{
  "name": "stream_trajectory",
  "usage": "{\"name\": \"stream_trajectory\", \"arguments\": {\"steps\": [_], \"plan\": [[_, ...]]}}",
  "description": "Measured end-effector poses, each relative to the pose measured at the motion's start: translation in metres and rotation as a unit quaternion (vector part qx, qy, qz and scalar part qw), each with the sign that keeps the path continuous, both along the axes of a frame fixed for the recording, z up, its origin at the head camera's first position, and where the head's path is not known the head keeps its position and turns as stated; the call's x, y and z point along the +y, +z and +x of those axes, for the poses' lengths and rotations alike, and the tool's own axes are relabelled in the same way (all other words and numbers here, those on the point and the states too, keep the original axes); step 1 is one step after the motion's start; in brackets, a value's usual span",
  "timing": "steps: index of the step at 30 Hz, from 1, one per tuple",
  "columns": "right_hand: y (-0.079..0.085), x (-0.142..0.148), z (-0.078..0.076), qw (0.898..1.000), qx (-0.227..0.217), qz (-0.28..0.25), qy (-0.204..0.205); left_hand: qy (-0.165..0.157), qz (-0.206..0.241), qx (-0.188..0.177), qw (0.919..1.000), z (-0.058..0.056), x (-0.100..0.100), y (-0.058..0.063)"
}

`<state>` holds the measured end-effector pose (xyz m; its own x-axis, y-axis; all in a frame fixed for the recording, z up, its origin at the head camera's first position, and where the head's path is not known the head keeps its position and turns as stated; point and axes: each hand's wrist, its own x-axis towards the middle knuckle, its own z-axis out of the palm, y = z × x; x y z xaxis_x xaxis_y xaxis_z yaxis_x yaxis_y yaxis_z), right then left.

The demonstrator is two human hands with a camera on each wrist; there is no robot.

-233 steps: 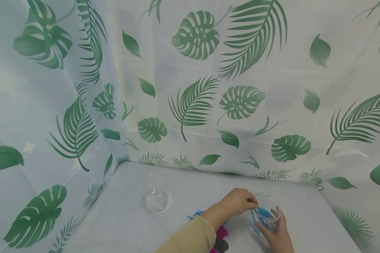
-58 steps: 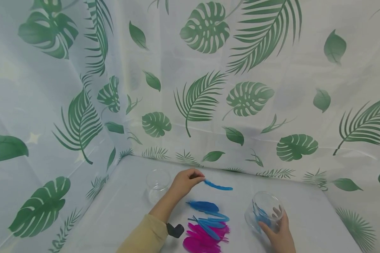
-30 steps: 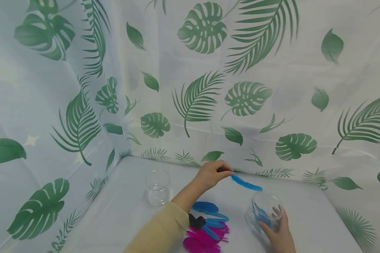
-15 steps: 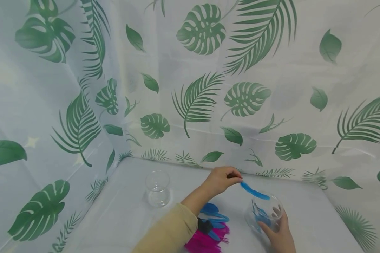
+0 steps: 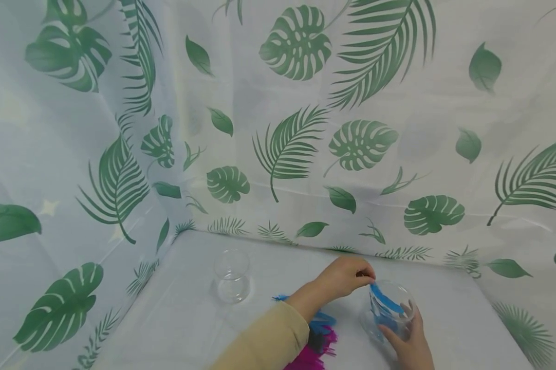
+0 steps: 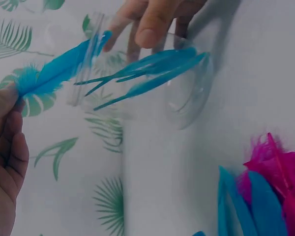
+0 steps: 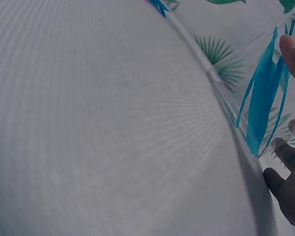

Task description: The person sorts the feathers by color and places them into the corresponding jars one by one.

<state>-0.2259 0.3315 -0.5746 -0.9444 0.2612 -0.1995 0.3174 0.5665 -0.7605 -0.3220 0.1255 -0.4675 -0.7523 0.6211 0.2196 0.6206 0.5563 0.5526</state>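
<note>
My left hand (image 5: 345,277) pinches one end of a blue feather (image 5: 386,298) at the mouth of a clear glass jar. In the left wrist view, the fluffy end of that feather (image 6: 39,78) is between thumb and finger, its far tip past the rim. The jar (image 6: 187,110) leans toward the left hand, with several blue feathers (image 6: 160,73) inside. My right hand (image 5: 414,341) holds the jar by its side, thumb in front, other fingers behind. The right wrist view shows the right hand (image 7: 290,191) at the jar's edge, next to the blue feathers (image 7: 263,98).
A second clear glass jar (image 5: 232,280) stands upright at the left on the white table (image 5: 167,308). Below the left forearm lie loose blue feathers (image 5: 324,321) and magenta feathers (image 5: 308,359), partly hidden by the sleeve (image 5: 264,339). A leaf-printed curtain (image 5: 296,154) closes off the back.
My left hand has carried the blue feather from near the table's middle rightward, then down, so its tip now lies within the jar's mouth. My right hand and the jar have stayed put.
</note>
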Motion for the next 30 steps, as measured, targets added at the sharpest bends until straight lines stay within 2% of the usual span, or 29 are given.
{"name": "stream_trajectory", "arguments": {"steps": [10, 15, 30], "plan": [[-0.003, 0.000, 0.005, 0.999, 0.032, -0.001, 0.002, -0.019, -0.041, 0.007, 0.9990, 0.011, 0.020, -0.016], [-0.004, 0.001, 0.003, 1.000, 0.028, -0.002, 0.003, -0.014, -0.051, 0.001, 0.9986, 0.013, 0.025, -0.024], [-0.006, 0.000, 0.001, 0.999, 0.036, 0.013, 0.001, -0.006, -0.056, -0.015, 0.9983, 0.014, 0.027, -0.028]]}}
